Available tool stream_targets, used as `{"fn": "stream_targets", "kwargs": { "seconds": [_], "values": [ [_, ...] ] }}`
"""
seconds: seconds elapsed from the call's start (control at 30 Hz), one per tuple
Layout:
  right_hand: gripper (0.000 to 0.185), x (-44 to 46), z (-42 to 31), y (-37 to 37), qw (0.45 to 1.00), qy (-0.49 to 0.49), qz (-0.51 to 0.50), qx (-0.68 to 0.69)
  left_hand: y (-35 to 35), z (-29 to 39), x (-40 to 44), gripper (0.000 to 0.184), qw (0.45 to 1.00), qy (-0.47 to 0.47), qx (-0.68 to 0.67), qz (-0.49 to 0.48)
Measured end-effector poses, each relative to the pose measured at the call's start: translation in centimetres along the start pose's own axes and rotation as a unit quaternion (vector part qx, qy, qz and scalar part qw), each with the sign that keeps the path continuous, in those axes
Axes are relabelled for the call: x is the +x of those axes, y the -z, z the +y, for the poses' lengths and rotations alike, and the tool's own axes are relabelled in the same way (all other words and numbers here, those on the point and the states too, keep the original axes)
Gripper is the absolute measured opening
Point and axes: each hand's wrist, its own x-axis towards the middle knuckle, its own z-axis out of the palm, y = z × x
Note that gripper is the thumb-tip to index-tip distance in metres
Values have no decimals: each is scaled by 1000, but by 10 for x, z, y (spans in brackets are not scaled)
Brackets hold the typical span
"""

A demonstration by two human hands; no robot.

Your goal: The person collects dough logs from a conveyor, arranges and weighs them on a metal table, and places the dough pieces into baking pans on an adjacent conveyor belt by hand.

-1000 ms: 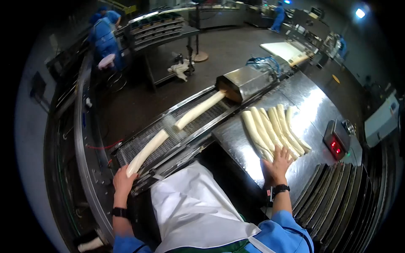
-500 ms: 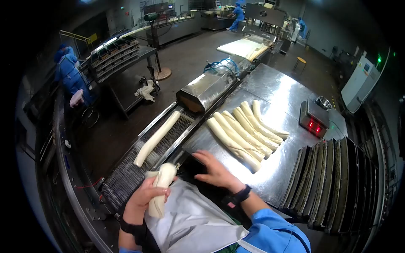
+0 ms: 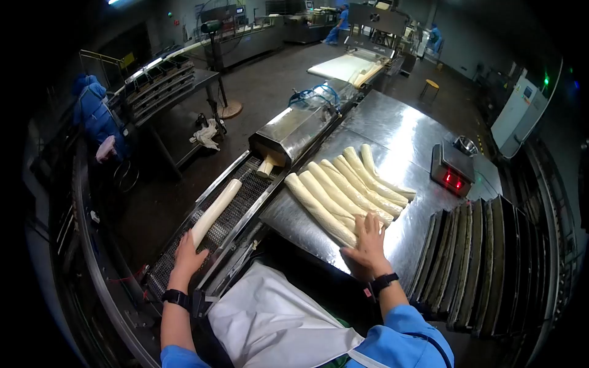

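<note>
My left hand (image 3: 189, 257) is at the near end of a long pale dough roll (image 3: 216, 210) on the mesh conveyor belt (image 3: 161, 275), with that end between thumb and fingers. Several similar dough rolls (image 3: 320, 207) lie side by side on the steel table (image 3: 368, 126). Over their near ends, my right hand (image 3: 368, 250) has its fingers spread and thumb apart, touching the rolls nearest the belt. Another dough piece (image 3: 267, 167) shows partly at the mouth of the metal tunnel (image 3: 279, 136); the rest is hidden inside.
A scale (image 3: 451, 172) with red digits stands at the table's right, beside a metal bowl (image 3: 466, 145). Dark trays (image 3: 472, 264) are stacked upright at my right. A person in blue (image 3: 95, 113) is at the far left near a rack (image 3: 162, 86); others work in the distance.
My left hand no longer holds the short, bunched dough piece and has moved down-left onto the belt. My right hand has moved right to the table rolls. Dough now shows at the tunnel mouth.
</note>
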Motion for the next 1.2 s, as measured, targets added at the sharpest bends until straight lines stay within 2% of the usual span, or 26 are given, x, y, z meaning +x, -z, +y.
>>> {"fn": "stream_targets", "kwargs": {
  "seconds": [0.03,0.07,0.13,0.2,0.27,0.5,0.53,0.63,0.77,0.9,1.2],
  "values": [
    [89,-7,13,-12,999,24,9,22,-18,-30,-8,78,998,-7,61,30],
    [93,-11,17,-14,998,46,18,45,-16,-30,-12,78,998,-7,62,28],
    [95,-18,19,-23,997,24,4,78,-9,-30,-21,70,990,130,40,-39],
    [93,-19,12,-29,996,13,41,73,-11,-29,-23,67,991,123,37,-31],
    [93,-11,4,-34,996,-1,28,84,-11,-21,-24,65,992,118,34,-21],
    [93,37,-27,-23,992,-50,-86,-75,-9,6,-49,52,997,82,6,15],
    [93,41,-30,-20,992,-41,-81,-87,-8,2,-55,52,996,93,6,15],
    [93,51,-21,-31,995,4,-62,-82,-7,-12,-75,51,998,49,12,33],
    [95,51,-17,-29,995,34,-65,-68,5,-23,-99,49,992,113,24,42],
    [97,48,-15,-31,995,14,-76,-69,20,-27,-118,48,986,153,44,45],
    [98,45,-18,-31,996,7,-72,-59,33,-35,-150,44,972,211,67,73]
  ]
}}
